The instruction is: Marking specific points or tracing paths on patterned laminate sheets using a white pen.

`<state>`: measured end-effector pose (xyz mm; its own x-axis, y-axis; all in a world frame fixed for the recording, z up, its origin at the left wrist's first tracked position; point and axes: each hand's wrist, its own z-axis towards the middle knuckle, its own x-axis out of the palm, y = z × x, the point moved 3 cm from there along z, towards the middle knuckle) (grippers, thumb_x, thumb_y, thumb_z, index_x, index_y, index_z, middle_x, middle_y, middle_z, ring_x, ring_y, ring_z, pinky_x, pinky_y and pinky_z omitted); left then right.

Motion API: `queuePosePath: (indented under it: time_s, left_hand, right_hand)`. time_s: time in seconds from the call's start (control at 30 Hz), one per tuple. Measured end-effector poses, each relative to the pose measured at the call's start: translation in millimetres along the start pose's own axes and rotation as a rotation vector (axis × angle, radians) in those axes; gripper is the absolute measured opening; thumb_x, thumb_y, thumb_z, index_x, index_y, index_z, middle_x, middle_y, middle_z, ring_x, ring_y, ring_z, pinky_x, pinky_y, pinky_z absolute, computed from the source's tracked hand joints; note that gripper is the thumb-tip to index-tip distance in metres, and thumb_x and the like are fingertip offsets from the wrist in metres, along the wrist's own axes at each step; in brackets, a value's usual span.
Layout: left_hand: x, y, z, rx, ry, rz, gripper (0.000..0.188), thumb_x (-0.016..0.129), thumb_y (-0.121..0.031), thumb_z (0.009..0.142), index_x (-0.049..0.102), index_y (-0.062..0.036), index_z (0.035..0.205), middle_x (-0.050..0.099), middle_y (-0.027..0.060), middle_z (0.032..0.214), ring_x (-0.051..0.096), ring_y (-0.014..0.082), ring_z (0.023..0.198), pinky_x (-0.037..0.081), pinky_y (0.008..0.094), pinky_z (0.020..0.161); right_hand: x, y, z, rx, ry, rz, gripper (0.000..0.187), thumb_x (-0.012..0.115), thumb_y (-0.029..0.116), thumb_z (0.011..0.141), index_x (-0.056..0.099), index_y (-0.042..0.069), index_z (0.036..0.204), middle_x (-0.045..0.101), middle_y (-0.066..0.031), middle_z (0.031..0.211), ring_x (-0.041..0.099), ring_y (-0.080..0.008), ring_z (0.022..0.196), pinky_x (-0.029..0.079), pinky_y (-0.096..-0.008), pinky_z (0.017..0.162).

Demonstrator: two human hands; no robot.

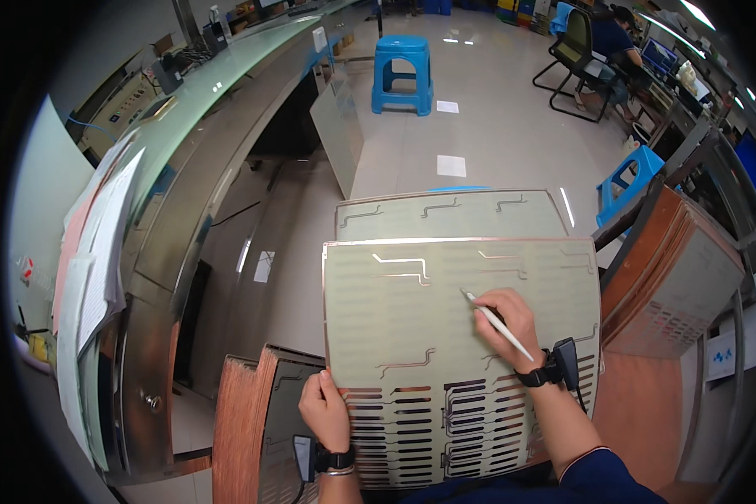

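A large pale green panel with copper-coloured traces and rows of dark slots (395, 323) is tilted up in front of me. My left hand (324, 410) grips its left edge, thumb on the face and fingers curled round the side. My right hand (506, 323) pinches a slim white pen-like tool (500, 322) over the panel's upper middle. Its tip points up and left, close to the panel face; whether it touches, I cannot tell. Just beyond the top edge lies a second similar panel (454, 217), partly hidden by the first.
Stacked panels with copper-coloured edges (244, 420) stand at lower left, and another stack (680, 277) leans on a rack at right. Along the left runs a glass-topped bench (218, 84) with papers (101, 252) hanging beside it. Blue stools (401, 74) stand ahead; a person (617, 42) sits far right.
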<state>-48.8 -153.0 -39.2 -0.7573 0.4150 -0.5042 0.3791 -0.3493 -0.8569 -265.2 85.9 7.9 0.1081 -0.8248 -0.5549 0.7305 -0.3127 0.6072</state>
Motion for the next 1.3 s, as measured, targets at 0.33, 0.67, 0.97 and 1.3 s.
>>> queuePosePath:
  time_s: [0.33, 0.67, 0.97, 1.3]
  left_hand:
    - [20.6, -21.5, 100.6, 0.054, 0.116, -0.028, 0.029, 0.053, -0.022, 0.104, 0.067, 0.0031, 0.102, 0.067, 0.0132, 0.080, 0.061, 0.0193, 0.070, 0.049, 0.0348, 0.066]
    - [75.5, -43.5, 145.3, -0.084, 0.279, -0.426, 0.028, 0.051, -0.018, 0.106, 0.064, 0.0059, 0.111, 0.067, 0.0045, 0.096, 0.058, 0.0083, 0.087, 0.047, 0.0250, 0.082]
    - [75.1, -45.3, 142.4, -0.075, 0.256, -0.431, 0.025, 0.049, -0.015, 0.107, 0.064, 0.0059, 0.108, 0.067, 0.0046, 0.096, 0.057, 0.0081, 0.086, 0.047, 0.0243, 0.081]
    - [77.1, -42.0, 142.4, -0.098, 0.257, -0.496, 0.025, 0.050, -0.015, 0.106, 0.064, 0.0055, 0.108, 0.068, 0.0050, 0.097, 0.058, 0.0078, 0.087, 0.047, 0.0237, 0.080]
  right_hand:
    - [7.7, -6.5, -0.1, -0.040, 0.099, -0.010, 0.030, 0.077, 0.000, 0.075, 0.069, 0.006, 0.103, 0.071, -0.0091, 0.105, 0.065, -0.0281, 0.093, 0.052, -0.0362, 0.085]
    - [22.7, -12.6, 34.4, -0.001, 0.055, 0.046, 0.028, 0.076, -0.004, 0.074, 0.070, 0.003, 0.100, 0.071, -0.0090, 0.103, 0.066, -0.0277, 0.089, 0.055, -0.0351, 0.080]
    - [27.9, -15.2, 40.7, 0.021, -0.021, -0.022, 0.025, 0.075, -0.007, 0.074, 0.070, 0.002, 0.098, 0.071, -0.0111, 0.103, 0.067, -0.0285, 0.090, 0.056, -0.0344, 0.079]
    - [25.6, -17.2, 44.0, 0.167, -0.044, 0.066, 0.022, 0.073, -0.008, 0.078, 0.069, 0.000, 0.098, 0.071, -0.0113, 0.103, 0.069, -0.0226, 0.088, 0.058, -0.0285, 0.067]
